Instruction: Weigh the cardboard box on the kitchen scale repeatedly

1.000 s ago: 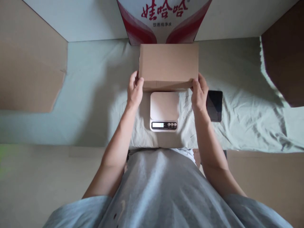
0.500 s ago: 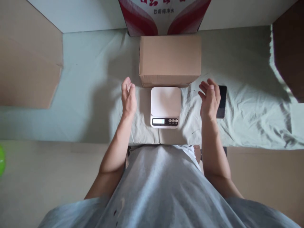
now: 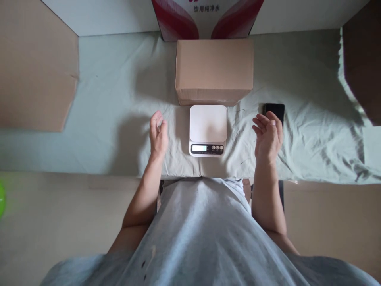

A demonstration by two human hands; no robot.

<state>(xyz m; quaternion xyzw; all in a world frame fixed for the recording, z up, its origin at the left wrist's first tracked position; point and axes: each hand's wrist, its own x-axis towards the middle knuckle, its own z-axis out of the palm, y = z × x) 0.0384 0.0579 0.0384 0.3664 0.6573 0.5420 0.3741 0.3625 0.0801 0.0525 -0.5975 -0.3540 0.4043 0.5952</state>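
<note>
A white digital kitchen scale [image 3: 208,124] lies flat before me, its display lit and nothing on its plate. Directly behind it stands a closed brown cardboard box [image 3: 214,65]. To the left of the scale I hold up my left hand [image 3: 158,135], open and apart from everything, with the fingers slightly curled. On the other side is my right hand [image 3: 268,137], likewise open and loosely curled with nothing in it. It partly covers a black phone [image 3: 275,108] on the cloth.
A green cloth [image 3: 98,99] covers the table. Behind the box stands a red and white carton [image 3: 205,24]. Large cardboard pieces stand at the left [image 3: 35,71] and the right [image 3: 361,59]. A bright green object [image 3: 1,199] shows at the left edge.
Both my hands have drawn back toward me and a little further apart, away from the box. The view has shifted slightly; scale and box stay in place.
</note>
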